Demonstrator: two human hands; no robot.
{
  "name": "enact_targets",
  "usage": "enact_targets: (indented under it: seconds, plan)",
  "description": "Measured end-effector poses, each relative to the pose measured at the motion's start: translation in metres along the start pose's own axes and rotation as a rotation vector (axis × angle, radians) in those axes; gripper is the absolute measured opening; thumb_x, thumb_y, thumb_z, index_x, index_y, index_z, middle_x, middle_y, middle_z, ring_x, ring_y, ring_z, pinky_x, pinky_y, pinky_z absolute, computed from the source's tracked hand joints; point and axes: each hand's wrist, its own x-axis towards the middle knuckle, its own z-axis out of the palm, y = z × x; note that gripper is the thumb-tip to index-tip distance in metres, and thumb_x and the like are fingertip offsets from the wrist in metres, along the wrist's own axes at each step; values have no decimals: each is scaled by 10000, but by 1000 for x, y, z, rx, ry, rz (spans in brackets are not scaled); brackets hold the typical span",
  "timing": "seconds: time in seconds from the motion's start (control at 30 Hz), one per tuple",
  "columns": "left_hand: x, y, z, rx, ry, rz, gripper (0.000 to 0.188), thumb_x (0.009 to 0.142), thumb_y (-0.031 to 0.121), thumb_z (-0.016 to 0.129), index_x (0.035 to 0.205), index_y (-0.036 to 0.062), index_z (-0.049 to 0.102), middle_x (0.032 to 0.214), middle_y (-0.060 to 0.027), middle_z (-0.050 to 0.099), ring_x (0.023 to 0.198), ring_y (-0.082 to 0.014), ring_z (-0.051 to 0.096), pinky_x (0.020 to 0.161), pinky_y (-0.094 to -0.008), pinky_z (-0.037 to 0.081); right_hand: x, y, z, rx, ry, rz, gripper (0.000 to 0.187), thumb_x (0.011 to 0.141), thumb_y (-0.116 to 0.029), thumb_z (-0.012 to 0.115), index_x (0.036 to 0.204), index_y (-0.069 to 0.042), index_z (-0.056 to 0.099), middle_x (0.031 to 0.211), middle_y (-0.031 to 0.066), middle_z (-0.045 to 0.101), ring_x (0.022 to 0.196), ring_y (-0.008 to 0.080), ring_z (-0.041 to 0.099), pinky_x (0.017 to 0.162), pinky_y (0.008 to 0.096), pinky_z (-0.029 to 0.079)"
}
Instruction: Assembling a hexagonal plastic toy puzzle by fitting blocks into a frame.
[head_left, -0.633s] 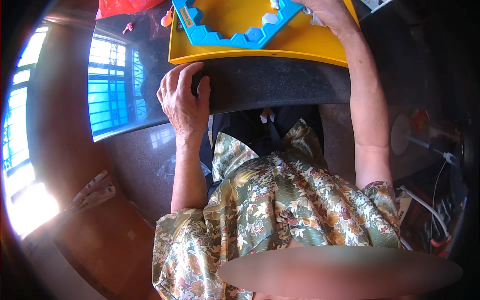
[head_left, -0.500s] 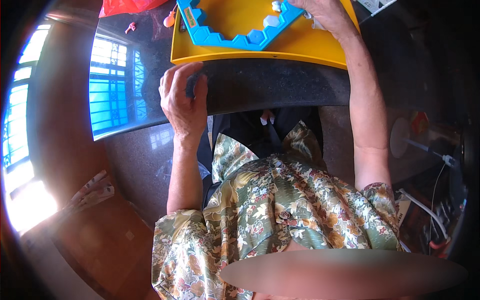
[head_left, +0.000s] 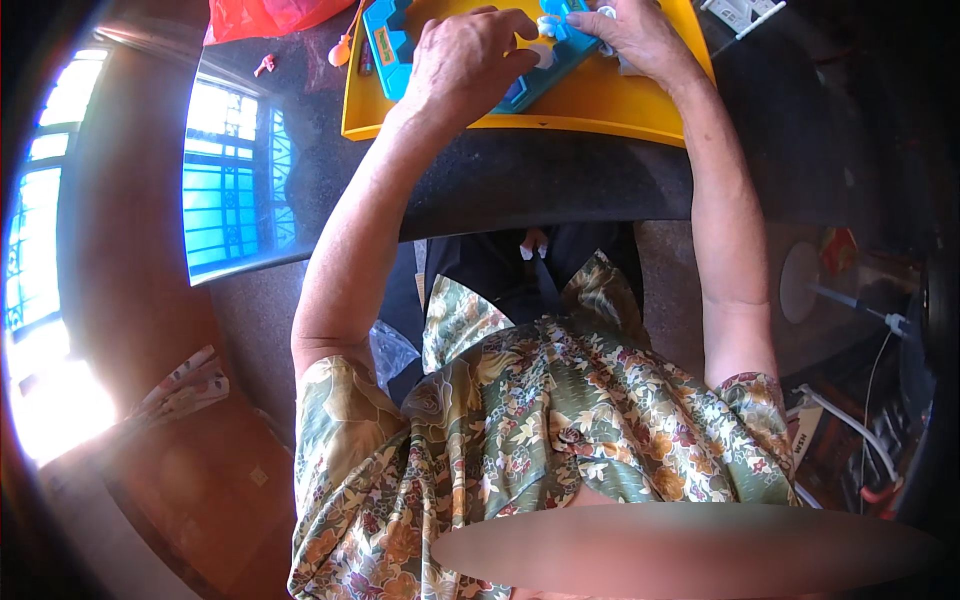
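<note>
A blue toy frame (head_left: 394,82) with a notched, hexagon-stepped inner edge lies in a shallow yellow tray (head_left: 600,122). My left hand (head_left: 465,60) reaches over its near side, thumb and forefinger apart beside a white hexagonal piece (head_left: 543,55). Whether the fingertips touch that piece is hard to tell. A small white and blue figure (head_left: 549,26) stands on the frame between my hands. At the frame's right part my right hand (head_left: 645,40) grips the edge, thumb on top. Something white (head_left: 607,14) shows by its fingers; its kind is not clear.
The tray sits on a glossy dark table. At the far left are a red plastic bag (head_left: 270,15), a small pink-red piece (head_left: 264,65) and an orange ball-ended stick (head_left: 340,50). A white plastic rack-like part (head_left: 745,15) lies beyond the tray's right side.
My left hand has moved from the table's near edge up and right, over the blue frame to the white hexagonal piece. My right hand stays at the frame's right part.
</note>
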Motion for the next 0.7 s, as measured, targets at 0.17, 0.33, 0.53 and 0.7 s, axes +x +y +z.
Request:
enact_targets:
  seconds: [0.17, 0.33, 0.53, 0.7]
  plan:
    - [13, -38, 21, -160, -160, 65, 203, 925, 193, 663, 1098, 100, 713, 1072, -131, 707, 949, -270, 713, 801, -359, 594, -1, -1, 0, -32, -9, -34, 234, 886, -174, 656, 1084, -70, 587, 685, -1, 563, 545, 84, 522, 429, 248, 403]
    - [19, -20, 6, -245, -211, -25, 224, 878, 208, 685, 1044, 57, 696, 998, -141, 716, 873, -268, 707, 752, -355, 564, -3, -5, -3, -68, -4, 3, 230, 885, -166, 648, 1085, -68, 588, 704, 8, 585, 553, 89, 538, 432, 256, 420]
    - [16, -5, -10, -458, -288, -236, 213, 856, 175, 698, 994, 14, 676, 890, -120, 715, 756, -195, 691, 643, -308, 534, -1, 1, -3, -56, 10, -33, 228, 881, -161, 659, 1076, -60, 601, 733, 23, 613, 554, 101, 552, 434, 258, 426]
    - [15, 0, -15, -555, -306, -388, 192, 866, 147, 681, 1005, 15, 681, 836, -95, 712, 738, -164, 686, 656, -281, 536, -6, -2, -5, -129, 31, -33, 319, 872, -163, 681, 1154, -43, 593, 740, 37, 619, 569, 101, 562, 459, 252, 441]
